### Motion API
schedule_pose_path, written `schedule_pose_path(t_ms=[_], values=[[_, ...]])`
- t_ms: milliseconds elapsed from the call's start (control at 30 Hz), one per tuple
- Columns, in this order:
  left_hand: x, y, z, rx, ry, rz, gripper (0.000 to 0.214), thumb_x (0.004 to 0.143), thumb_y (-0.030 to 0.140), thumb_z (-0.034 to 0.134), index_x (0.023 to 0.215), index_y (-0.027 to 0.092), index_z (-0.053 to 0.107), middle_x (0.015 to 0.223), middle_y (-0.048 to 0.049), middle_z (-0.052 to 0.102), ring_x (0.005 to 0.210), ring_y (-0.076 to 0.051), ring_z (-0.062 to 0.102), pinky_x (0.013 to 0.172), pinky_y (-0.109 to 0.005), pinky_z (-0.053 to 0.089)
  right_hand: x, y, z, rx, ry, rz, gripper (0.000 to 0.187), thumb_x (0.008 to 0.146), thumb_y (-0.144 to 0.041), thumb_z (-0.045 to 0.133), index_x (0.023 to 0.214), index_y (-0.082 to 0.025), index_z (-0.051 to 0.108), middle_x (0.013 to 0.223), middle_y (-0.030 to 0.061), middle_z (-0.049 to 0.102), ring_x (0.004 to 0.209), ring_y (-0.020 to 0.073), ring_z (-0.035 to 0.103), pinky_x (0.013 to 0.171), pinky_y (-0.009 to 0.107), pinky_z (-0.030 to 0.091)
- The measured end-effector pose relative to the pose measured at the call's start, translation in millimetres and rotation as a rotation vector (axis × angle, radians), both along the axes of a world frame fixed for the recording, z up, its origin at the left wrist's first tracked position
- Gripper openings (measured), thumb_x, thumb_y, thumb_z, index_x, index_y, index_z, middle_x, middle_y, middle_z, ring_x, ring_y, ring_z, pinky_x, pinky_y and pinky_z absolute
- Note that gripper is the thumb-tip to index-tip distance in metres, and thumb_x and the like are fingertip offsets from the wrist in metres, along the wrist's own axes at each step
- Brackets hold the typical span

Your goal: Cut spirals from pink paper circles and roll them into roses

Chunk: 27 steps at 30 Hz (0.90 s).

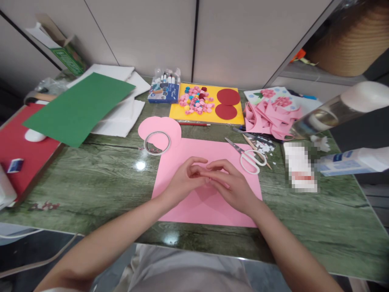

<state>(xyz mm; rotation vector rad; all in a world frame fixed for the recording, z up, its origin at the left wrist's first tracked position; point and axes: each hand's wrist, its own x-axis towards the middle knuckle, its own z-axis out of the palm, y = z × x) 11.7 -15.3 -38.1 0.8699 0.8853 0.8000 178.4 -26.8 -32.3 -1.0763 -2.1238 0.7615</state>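
Observation:
My left hand (pixel 184 180) and my right hand (pixel 230 183) meet fingertip to fingertip over a pink paper sheet (pixel 182 202) lying flat on the green table. Both hands have curled, pinching fingers around a small pink piece (pixel 203 170) between them; its shape is hard to make out. A pink paper circle (pixel 158 123) lies beyond the sheet's far left corner with a roll of clear tape (pixel 157 142) on it. White-handled scissors (pixel 247 156) rest at the sheet's far right corner.
A yellow sheet (pixel 209 115) carries small coloured discs (pixel 196 103) and two red circles (pixel 227 103). Pink cut scraps (pixel 267 117), a green sheet (pixel 77 107), white papers (pixel 121 117), a red board (pixel 18 154), a marker box (pixel 164 91) and bottles (pixel 337 109) ring the work area.

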Motion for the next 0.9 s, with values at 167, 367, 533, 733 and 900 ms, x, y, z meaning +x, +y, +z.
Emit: schedule_pose_path(t_ms=[167, 367, 533, 733, 900], values=[[1, -1, 1.8, -0.003, 0.002, 0.007, 0.038, 0.067, 0.014, 0.063, 0.101, 0.017, 0.047, 0.076, -0.0006, 0.063, 0.072, -0.012, 0.059, 0.072, -0.027, 0.043, 0, 0, -2.6, 0.009, -0.019, -0.059, 0.028, 0.084, -0.016, 0.049, 0.106, -0.03, 0.061, 0.099, 0.0052, 0.055, 0.095, 0.0178, 0.052, 0.082, 0.037, 0.046], [3, -3, 4.2, -0.011, 0.02, 0.004, 0.036, 0.065, 0.015, 0.065, 0.098, 0.017, 0.048, 0.077, -0.001, 0.063, 0.073, -0.012, 0.058, 0.07, -0.026, 0.042, 0, 0, -4.7, 0.036, 0.008, -0.181, 0.01, 0.075, -0.016, 0.062, 0.08, -0.024, 0.065, 0.092, 0.0033, 0.055, 0.089, 0.0173, 0.054, 0.079, 0.034, 0.045], [4, -5, -1.7, 0.038, 0.015, -0.029, 0.035, 0.066, 0.016, 0.065, 0.097, 0.017, 0.049, 0.08, -0.0017, 0.062, 0.077, -0.012, 0.058, 0.074, -0.027, 0.041, -2, -1, -3.1, -0.006, 0.007, -0.19, 0.01, 0.07, -0.013, 0.065, 0.068, -0.021, 0.059, 0.091, 0.0026, 0.052, 0.089, 0.0177, 0.052, 0.079, 0.034, 0.043], [7, -7, -5.1, 0.069, 0.012, -0.052, 0.035, 0.066, 0.018, 0.066, 0.097, 0.016, 0.049, 0.079, -0.0021, 0.062, 0.079, -0.013, 0.058, 0.074, -0.027, 0.041, -5, -2, -3.4, -0.03, 0.0, -0.173, 0.014, 0.069, -0.012, 0.063, 0.065, -0.02, 0.053, 0.088, 0.0028, 0.05, 0.084, 0.0178, 0.051, 0.075, 0.034, 0.044], [5, -5, 0.0, -0.014, 0.0, -0.012, 0.038, 0.064, 0.02, 0.068, 0.097, 0.017, 0.049, 0.078, -0.0018, 0.063, 0.077, -0.013, 0.058, 0.072, -0.027, 0.042, -3, -1, 0.6, -0.02, 0.001, -0.157, 0.011, 0.07, -0.012, 0.062, 0.07, -0.022, 0.057, 0.09, 0.0026, 0.051, 0.088, 0.018, 0.052, 0.078, 0.035, 0.044]])
